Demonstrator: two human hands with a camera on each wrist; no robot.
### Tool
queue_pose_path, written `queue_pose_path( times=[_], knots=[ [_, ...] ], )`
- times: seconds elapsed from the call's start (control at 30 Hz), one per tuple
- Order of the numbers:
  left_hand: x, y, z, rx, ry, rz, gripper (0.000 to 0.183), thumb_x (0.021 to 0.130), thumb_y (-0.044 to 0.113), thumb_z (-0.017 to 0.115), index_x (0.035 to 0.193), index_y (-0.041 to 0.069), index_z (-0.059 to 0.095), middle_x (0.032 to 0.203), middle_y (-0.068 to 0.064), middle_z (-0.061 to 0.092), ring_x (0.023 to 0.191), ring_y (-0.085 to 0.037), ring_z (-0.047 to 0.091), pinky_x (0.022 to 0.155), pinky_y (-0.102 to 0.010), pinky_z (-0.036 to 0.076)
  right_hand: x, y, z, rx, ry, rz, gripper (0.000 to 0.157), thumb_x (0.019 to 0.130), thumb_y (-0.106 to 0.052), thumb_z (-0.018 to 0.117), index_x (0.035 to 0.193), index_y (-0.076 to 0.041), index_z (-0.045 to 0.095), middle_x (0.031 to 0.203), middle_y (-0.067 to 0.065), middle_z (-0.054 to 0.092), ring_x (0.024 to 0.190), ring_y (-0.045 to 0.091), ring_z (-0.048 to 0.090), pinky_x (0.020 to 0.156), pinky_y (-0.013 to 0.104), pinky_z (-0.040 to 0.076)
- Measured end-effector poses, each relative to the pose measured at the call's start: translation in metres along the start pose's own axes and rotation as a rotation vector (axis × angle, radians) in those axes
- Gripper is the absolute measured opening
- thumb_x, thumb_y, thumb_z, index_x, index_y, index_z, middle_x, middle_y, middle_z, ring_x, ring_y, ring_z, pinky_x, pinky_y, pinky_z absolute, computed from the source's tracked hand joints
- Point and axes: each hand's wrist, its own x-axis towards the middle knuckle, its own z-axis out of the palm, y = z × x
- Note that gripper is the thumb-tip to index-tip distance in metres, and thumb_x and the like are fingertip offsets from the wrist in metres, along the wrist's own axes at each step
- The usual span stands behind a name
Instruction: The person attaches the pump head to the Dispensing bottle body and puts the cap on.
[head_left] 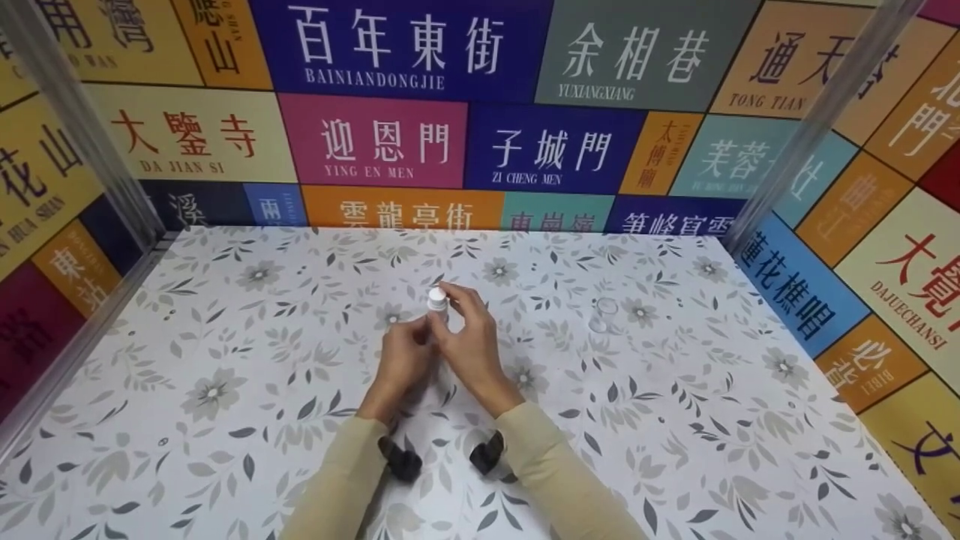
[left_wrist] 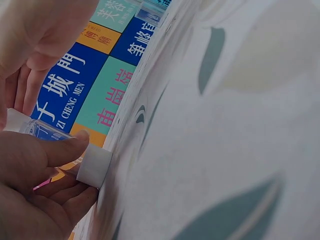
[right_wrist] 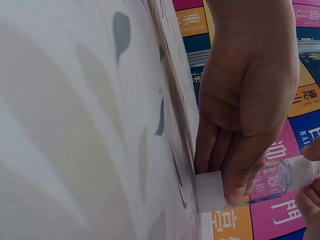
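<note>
Both hands meet at a small clear bottle (head_left: 437, 301) that stands upright near the middle of the table. It has a stepped white top and, in the left wrist view, a wide white base (left_wrist: 95, 166) at the tabletop. My left hand (head_left: 403, 360) grips the bottle low down, its thumb along the clear body just above the base. My right hand (head_left: 474, 341) reaches higher, and its fingers pinch the white top (right_wrist: 301, 172). Fingers partly cover the body in every view.
A small transparent cup-like piece (head_left: 604, 315) is to the right of the hands on the flower-patterned table (head_left: 637, 465). Behind the table rises a wall of coloured sign panels (head_left: 371, 142), with clear upright posts (head_left: 817, 112) at the corners.
</note>
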Motion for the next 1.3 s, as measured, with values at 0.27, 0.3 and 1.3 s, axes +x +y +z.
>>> queue_pose_path(
  times=[0.27,0.3,1.3],
  knots=[
    [0.0005,-0.0013,-0.0008,0.0,0.008,0.039,0.018,0.085,-0.005,0.065,0.1,-0.001,0.076,0.074,-0.007,0.063,0.067,-0.016,0.052,0.063,-0.027,0.042,0.0002,-0.0014,-0.0006,0.015,-0.012,0.013,0.034,0.091,0.0,0.067,0.124,0.004,0.063,0.12,0.016,0.066,0.116,0.027,0.065,0.101,0.024,0.05],
    [0.0005,-0.0015,-0.0012,0.004,0.01,0.05,0.018,0.084,-0.005,0.065,0.098,-0.002,0.075,0.071,-0.006,0.059,0.065,-0.015,0.05,0.061,-0.026,0.04,0.0004,-0.0016,-0.0007,0.017,-0.015,0.013,0.033,0.091,-0.001,0.067,0.124,0.004,0.063,0.119,0.016,0.066,0.115,0.027,0.066,0.1,0.024,0.05],
    [0.0008,-0.002,0.0005,0.009,0.032,0.069,0.021,0.081,-0.006,0.064,0.097,-0.001,0.076,0.073,-0.008,0.062,0.068,-0.019,0.051,0.064,-0.03,0.041,0.0013,-0.0051,-0.0005,0.01,0.013,0.082,0.037,0.087,0.0,0.071,0.123,0.003,0.063,0.115,0.019,0.071,0.11,0.029,0.069,0.093,0.031,0.056]
  ],
)
